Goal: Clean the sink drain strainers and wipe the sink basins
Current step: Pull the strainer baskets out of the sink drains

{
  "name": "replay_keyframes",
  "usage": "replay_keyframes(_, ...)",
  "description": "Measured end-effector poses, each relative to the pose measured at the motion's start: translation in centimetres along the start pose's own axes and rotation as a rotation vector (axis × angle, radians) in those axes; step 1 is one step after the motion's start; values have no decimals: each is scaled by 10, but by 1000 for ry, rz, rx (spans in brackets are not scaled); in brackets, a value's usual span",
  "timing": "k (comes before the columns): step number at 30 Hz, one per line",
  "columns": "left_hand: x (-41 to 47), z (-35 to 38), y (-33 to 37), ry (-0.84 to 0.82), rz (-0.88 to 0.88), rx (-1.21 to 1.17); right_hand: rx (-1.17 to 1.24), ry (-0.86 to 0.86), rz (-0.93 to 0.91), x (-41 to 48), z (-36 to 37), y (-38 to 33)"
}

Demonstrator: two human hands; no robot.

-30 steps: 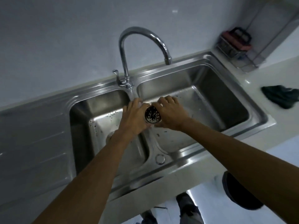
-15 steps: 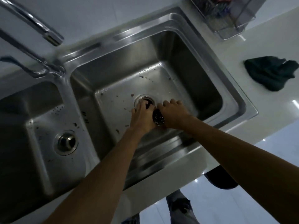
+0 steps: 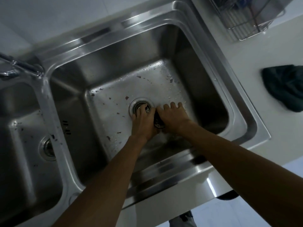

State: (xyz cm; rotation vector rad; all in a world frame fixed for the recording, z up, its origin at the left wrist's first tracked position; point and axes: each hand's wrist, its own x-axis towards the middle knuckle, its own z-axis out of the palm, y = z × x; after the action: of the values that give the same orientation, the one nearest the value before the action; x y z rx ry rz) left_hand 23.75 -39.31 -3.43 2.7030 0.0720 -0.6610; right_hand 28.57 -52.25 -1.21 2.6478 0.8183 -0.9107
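We see both hands, left (image 3: 144, 122) and right (image 3: 172, 117), reaching down, fingers clasped round the strainer (image 3: 158, 122) beside the drain (image 3: 136, 106).

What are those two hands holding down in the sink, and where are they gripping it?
A drain strainer, clasped by its sides between the left hand and right hand.

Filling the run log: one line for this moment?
phase: strainer return | hands: left, right both gripping | place: right basin drain
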Motion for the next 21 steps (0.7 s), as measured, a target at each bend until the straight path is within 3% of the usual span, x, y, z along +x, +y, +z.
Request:
replay_keyframes(8,-11,-23,-56,4,-89,81,127,21,-44,28,-41,-5)
replay_keyframes(16,-4,-32,-105,2,-88,138,-135,-48,10,64,-20,-59)
replay_keyframes(21,-7,-28,-109,3,-65,134,-160,-74,33,63,-15,-64)
